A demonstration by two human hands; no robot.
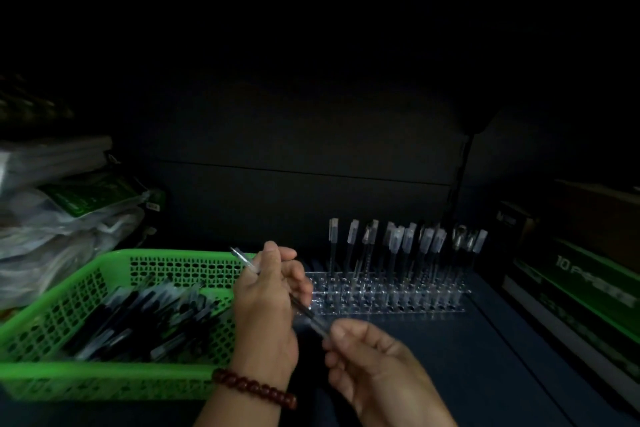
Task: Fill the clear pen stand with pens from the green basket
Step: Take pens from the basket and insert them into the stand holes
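A green perforated basket (52, 381) sits at the lower left, with several dark pens (138, 319) lying inside. The clear pen stand (388, 305) lies on the dark table right of it, with several pens standing upright in its back rows. My left hand (266, 315), a bead bracelet on its wrist, grips one pen (301, 308) that slants from upper left to lower right. My right hand (374, 360) pinches the lower end of that same pen, just in front of the stand.
Plastic-wrapped packages (62, 218) pile up behind the basket at the left. Green and dark boxes (575, 291) line the right side. A dark wall panel rises behind the stand, and a black lamp stem (457, 191) stands behind its right end.
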